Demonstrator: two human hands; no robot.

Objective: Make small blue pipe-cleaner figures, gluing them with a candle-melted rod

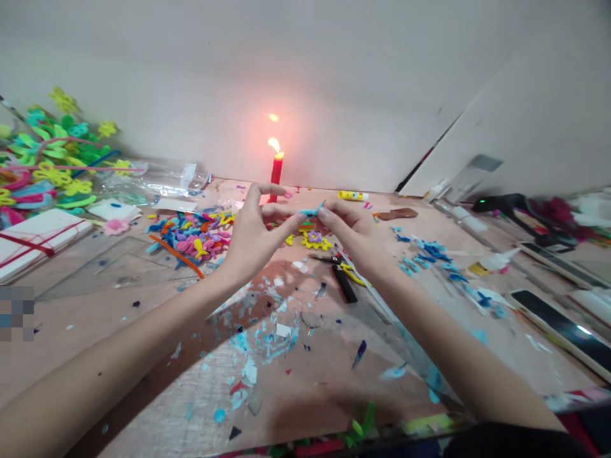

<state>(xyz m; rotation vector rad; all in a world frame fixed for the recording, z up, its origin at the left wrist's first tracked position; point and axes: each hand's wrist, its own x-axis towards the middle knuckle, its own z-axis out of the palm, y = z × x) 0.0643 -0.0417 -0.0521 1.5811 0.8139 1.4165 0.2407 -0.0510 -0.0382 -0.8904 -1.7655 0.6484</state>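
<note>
Two hands [255, 232] [351, 232] pinch one fuzzy blue piece [311, 212], maybe pipe cleaner, just beside one lit red candle [276, 178].

blue piece [311, 212] | small, light blue | roughly level, thin tip angled up | pinched between left hand [255, 232] and right hand [357, 232]

Flame [273, 144] haloed pink against dim wall [191, 83]; arm shadows cast toward table's [305, 394] near edge; edges stretched, blurred.
</note>
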